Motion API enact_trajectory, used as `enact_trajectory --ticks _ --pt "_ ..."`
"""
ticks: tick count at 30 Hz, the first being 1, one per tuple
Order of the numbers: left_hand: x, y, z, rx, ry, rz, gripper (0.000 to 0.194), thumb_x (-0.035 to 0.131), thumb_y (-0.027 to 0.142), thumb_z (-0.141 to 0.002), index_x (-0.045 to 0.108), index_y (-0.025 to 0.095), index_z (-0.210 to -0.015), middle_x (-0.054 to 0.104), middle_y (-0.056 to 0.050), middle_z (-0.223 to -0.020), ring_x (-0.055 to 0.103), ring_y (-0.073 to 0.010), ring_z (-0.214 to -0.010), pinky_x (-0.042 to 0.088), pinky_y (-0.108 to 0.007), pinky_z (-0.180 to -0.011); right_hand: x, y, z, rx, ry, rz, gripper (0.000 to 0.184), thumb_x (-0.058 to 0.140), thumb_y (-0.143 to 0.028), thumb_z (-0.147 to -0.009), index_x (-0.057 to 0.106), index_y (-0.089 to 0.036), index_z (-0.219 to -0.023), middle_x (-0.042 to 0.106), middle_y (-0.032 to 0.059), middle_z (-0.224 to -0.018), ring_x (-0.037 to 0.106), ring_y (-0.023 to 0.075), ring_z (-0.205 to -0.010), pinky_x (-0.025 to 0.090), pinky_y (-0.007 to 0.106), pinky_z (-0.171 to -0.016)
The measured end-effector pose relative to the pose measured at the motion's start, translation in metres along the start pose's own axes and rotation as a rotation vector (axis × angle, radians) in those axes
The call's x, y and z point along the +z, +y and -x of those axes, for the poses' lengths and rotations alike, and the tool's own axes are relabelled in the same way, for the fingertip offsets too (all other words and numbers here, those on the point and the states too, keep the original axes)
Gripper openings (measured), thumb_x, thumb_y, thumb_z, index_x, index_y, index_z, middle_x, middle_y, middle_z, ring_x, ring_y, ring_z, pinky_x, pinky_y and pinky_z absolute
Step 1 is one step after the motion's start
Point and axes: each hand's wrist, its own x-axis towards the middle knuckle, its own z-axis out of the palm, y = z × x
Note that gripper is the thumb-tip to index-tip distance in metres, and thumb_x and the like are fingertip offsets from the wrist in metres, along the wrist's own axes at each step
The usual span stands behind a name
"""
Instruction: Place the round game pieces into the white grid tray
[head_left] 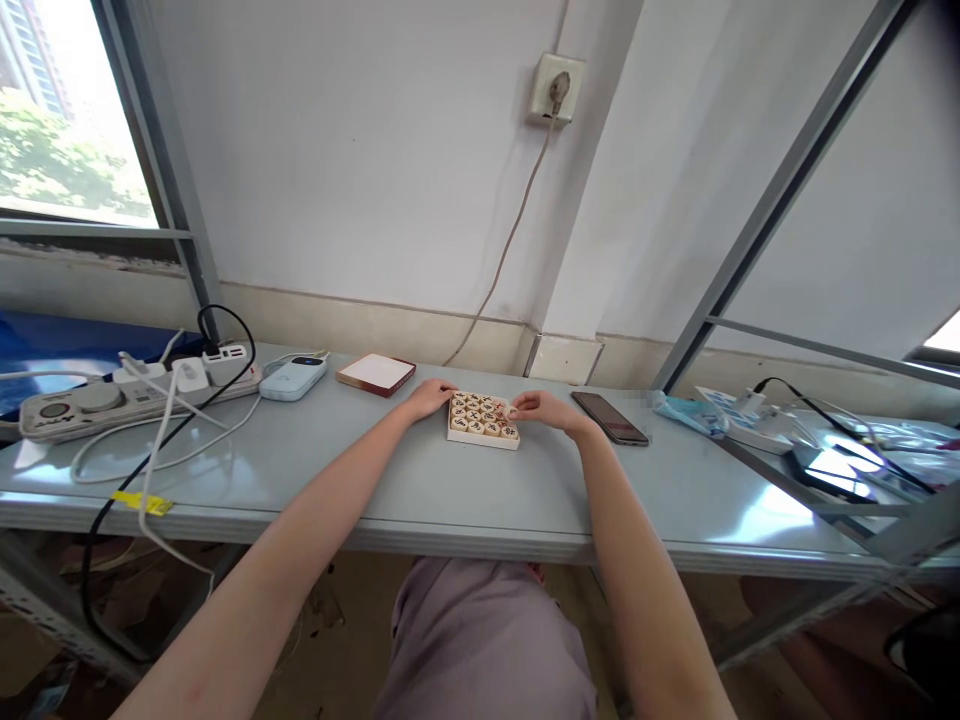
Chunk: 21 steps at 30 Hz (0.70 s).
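A small cream box (481, 437) filled with several round wooden game pieces (480, 414) sits on the grey table (420, 490). My left hand (429, 397) rests against the box's left far corner, fingers curled on its edge. My right hand (541, 407) is at the box's right far corner, fingers pinched on a piece (512, 411) at the rim.
The box's red-edged lid (376, 374) lies to the left, near a pale blue device (292, 378) and a power strip (112, 395) with plugs and cables. A dark phone (609, 417) lies right of the box. More cables and packets (739, 415) sit far right beside a metal frame post (757, 220).
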Motion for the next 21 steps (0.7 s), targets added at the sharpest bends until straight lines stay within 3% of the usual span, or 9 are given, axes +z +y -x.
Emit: enact_trajectory --ticks 4,7,11,13,15,18,21 --pt "0.000 0.001 0.000 0.007 -0.010 -0.037 0.037 0.042 0.029 -0.081 0.065 0.016 -0.106 0.062 -0.004 -0.116 0.055 -0.0188 -0.107 0.039 -0.024 -0.093 -0.018 0.012 0.011 0.202 0.052 0.019 0.044 0.069 -0.051 -0.059 0.061 -0.020 -0.088 0.065 0.0041 -0.085 0.056 0.0164 -0.079 0.038 0.026 -0.066" --pt "-0.001 0.001 -0.001 0.008 -0.017 -0.054 0.037 0.041 0.028 -0.081 0.065 0.015 -0.105 0.063 -0.004 -0.115 0.055 -0.0191 -0.107 0.039 -0.025 -0.092 -0.027 0.030 0.008 0.370 0.053 0.153 0.038 0.070 -0.050 -0.057 0.059 -0.018 -0.076 0.065 0.0058 -0.079 0.057 0.0173 -0.073 0.038 0.027 -0.062" --pt "-0.001 0.000 -0.001 0.018 -0.021 -0.051 0.036 0.040 0.027 -0.081 0.065 0.016 -0.105 0.063 -0.004 -0.115 0.055 -0.0184 -0.106 0.039 -0.024 -0.092 -0.026 0.044 -0.005 0.479 0.296 0.405 0.033 0.070 -0.047 -0.059 0.059 -0.018 -0.071 0.064 0.0087 -0.085 0.057 0.0221 -0.081 0.039 0.030 -0.065" --pt "0.000 0.000 -0.001 0.016 -0.019 -0.050 0.036 0.041 0.027 -0.081 0.065 0.015 -0.105 0.063 -0.004 -0.115 0.056 -0.0182 -0.106 0.039 -0.024 -0.091 -0.022 0.041 -0.008 0.380 0.374 0.388 0.030 0.067 -0.043 -0.063 0.062 -0.018 -0.077 0.064 0.0079 -0.090 0.057 0.0218 -0.084 0.039 0.030 -0.068" --pt "0.000 -0.001 -0.001 0.015 -0.017 -0.045 0.036 0.041 0.027 -0.081 0.065 0.015 -0.105 0.063 -0.005 -0.114 0.056 -0.0183 -0.106 0.039 -0.023 -0.091 -0.017 0.030 -0.006 0.182 0.324 0.275 0.030 0.062 -0.044 -0.068 0.064 -0.019 -0.084 0.064 0.0065 -0.092 0.055 0.0199 -0.086 0.039 0.029 -0.070" --pt "0.000 -0.001 -0.001 0.012 -0.014 -0.030 0.036 0.041 0.028 -0.081 0.066 0.015 -0.105 0.063 -0.004 -0.114 0.056 -0.0185 -0.105 0.039 -0.024 -0.091 -0.008 0.009 0.002 -0.052 0.058 0.166 0.038 0.060 -0.050 -0.069 0.068 -0.021 -0.093 0.062 0.0056 -0.101 0.053 0.0195 -0.090 0.040 0.029 -0.074" --pt "0.000 0.000 -0.001 0.008 -0.013 -0.027 0.037 0.041 0.029 -0.081 0.065 0.015 -0.105 0.063 -0.004 -0.115 0.056 -0.0187 -0.106 0.039 -0.024 -0.092 -0.001 -0.007 0.007 -0.121 -0.162 0.196 0.039 0.065 -0.051 -0.064 0.070 -0.025 -0.093 0.059 0.0045 -0.111 0.049 0.0216 -0.099 0.037 0.031 -0.083"
